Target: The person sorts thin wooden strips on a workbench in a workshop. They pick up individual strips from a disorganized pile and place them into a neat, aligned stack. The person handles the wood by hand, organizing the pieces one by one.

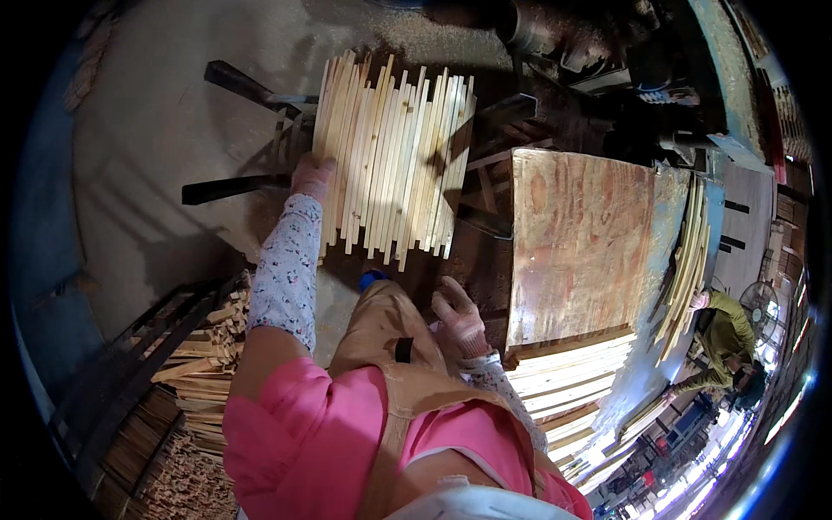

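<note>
A layer of pale wooden strips lies side by side with uneven ends, resting on a dark stand with protruding bars. At the left edge of this layer is my left hand, gloved, closed against the outermost strips; some of its fingers are hidden. My right hand, also gloved, is held low near my brown apron, to the right of my legs. Its fingers are loosely bent and apart, with nothing in them, and it does not touch the strips.
To the right stands a worn plywood board, with rows of light strips nearer me. Stacked wood pieces fill a rack at lower left. Dark machinery is at the back. A person in olive clothing handles strips at far right.
</note>
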Motion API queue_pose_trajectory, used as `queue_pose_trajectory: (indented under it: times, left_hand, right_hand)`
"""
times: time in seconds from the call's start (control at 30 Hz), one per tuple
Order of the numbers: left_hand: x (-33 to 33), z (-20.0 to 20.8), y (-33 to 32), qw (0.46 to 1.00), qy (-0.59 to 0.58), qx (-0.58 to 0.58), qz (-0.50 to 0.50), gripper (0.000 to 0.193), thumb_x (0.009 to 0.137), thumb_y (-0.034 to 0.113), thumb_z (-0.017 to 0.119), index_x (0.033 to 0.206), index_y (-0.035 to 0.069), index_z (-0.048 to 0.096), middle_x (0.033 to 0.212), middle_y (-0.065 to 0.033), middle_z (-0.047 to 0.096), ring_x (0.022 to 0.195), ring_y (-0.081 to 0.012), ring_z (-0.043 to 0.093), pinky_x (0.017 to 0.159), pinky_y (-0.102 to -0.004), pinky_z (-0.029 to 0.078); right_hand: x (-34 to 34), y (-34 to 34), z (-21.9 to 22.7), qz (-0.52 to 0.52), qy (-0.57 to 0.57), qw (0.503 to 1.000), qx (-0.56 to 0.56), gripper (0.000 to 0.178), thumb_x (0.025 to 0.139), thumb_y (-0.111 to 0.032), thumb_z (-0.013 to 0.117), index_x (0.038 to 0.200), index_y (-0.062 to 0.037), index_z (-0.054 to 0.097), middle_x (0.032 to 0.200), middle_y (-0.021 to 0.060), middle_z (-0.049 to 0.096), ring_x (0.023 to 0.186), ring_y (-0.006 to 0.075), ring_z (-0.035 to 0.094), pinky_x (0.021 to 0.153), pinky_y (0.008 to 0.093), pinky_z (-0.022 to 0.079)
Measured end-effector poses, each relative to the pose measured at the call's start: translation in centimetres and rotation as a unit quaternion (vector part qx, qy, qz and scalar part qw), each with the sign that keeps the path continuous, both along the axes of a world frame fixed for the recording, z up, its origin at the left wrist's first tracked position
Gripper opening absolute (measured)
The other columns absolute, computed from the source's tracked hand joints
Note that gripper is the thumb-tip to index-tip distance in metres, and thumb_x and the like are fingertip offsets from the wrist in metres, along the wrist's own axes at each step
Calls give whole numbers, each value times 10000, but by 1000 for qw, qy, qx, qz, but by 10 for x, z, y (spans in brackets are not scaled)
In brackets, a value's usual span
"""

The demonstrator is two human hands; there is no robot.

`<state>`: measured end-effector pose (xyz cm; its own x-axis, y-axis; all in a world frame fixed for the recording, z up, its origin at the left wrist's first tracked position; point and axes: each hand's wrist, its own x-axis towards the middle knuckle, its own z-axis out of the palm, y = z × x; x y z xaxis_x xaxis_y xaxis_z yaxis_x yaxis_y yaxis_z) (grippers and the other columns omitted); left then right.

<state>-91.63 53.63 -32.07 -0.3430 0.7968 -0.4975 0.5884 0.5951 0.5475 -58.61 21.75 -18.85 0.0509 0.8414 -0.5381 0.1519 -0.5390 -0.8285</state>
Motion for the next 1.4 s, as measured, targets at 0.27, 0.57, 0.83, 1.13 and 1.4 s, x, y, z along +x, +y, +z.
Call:
queue_pose_trajectory:
  times: [0.27, 0.57, 0.83, 1.13, 1.4]
  left_hand:
    - [-8, -56, 24, 999, 40, 12, -11, 650, 910, 479, 767, 1388, 67, 609, 1381, -254, 678, 1296, -452, 638, 1070, -511, 533]
    - [3, -85, 31, 989, 130, -6, -65, 805, 953, 691, 640, 1483, 90, 562, 1478, -223, 624, 1348, -430, 611, 1090, -475, 531]
    - [19, -113, 38, 980, -121, -145, -67, 789, 1031, 655, 547, 1413, -28, 640, 1369, -194, 704, 1189, -316, 703, 956, -449, 579]
    - [157, 76, -83, 807, 5, 415, -420, 816, 1055, 570, 549, 1562, -60, 440, 1538, -318, 518, 1417, -492, 500, 1215, -540, 397]
    - [393, 178, -271, 593, -261, 280, -708, 562, 1021, 205, 680, 1507, -32, 528, 1514, -224, 571, 1321, -403, 596, 1150, -494, 463]
  right_hand:
    - [-8, -5, 5, -103, -21, 984, -145, 610, 1002, -139, 750, 1553, -7, 525, 1361, 146, 708, 1235, 207, 677, 1082, 322, 515]
    - [-28, -7, 10, -60, -62, 976, -199, 642, 996, -252, 761, 1564, -50, 538, 1358, 144, 715, 1237, 203, 676, 1072, 332, 524]
    - [-9, -3, 64, -23, -57, 976, -207, 718, 965, -380, 696, 1585, -79, 492, 1388, 199, 706, 1281, 360, 678, 1108, 438, 528]
    - [15, -144, 145, -255, -131, 941, -178, 585, 965, -325, 719, 1513, -156, 602, 1333, 193, 733, 1235, 372, 704, 1065, 445, 569]
    - [24, -330, 101, -679, -108, 726, -16, 485, 994, -65, 744, 1467, -60, 636, 1175, 107, 765, 1062, 180, 723, 959, 315, 601]
